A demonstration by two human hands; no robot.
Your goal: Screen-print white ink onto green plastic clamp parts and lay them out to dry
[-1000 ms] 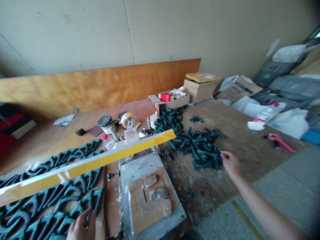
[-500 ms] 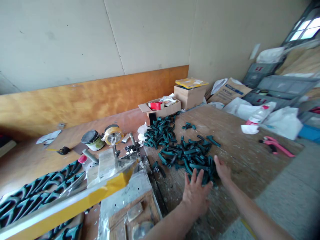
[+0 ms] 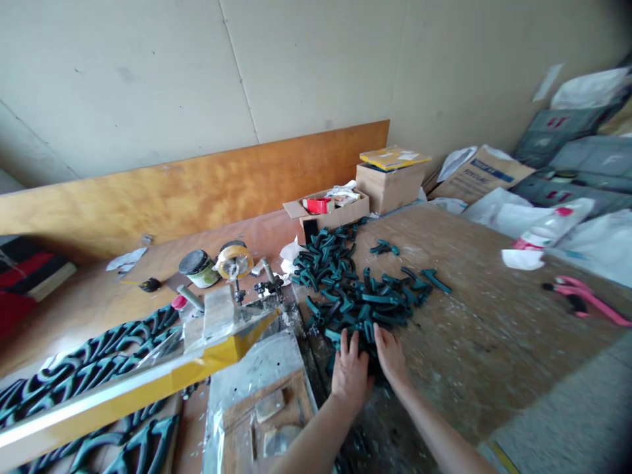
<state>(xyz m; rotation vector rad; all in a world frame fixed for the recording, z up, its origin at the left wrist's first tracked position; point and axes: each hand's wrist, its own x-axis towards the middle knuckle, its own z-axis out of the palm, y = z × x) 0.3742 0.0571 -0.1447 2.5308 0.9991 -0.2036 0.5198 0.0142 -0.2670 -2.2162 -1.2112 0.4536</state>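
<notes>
A heap of dark green, curved plastic pieces point(image 3: 375, 296) lies on the worn brown tabletop. My left hand point(image 3: 349, 374) rests at the near edge of this heap with fingers stretched and apart, touching several pieces. Close beside it, my right hand point(image 3: 392, 359) presses its side against the heap, fingers straight and thumb side inward. Some green pieces sit between the two hands, partly hidden by them. Neither hand is closed around a piece. A second heap of green pieces point(image 3: 326, 253) reaches back toward an open carton.
A metal jig point(image 3: 269, 286) and a yellow-taped bar point(image 3: 197, 368) stand to the left, above rows of green curved parts point(image 3: 99, 362). Farther back are a jar point(image 3: 198, 268), a tape roll point(image 3: 234, 262) and the open carton point(image 3: 336, 214). Pink-handled pliers point(image 3: 587, 299) lie at right.
Both hands have moved left and closer together along the near side of the heap, pushing some green pieces leftward. The camera view has turned slightly left.
</notes>
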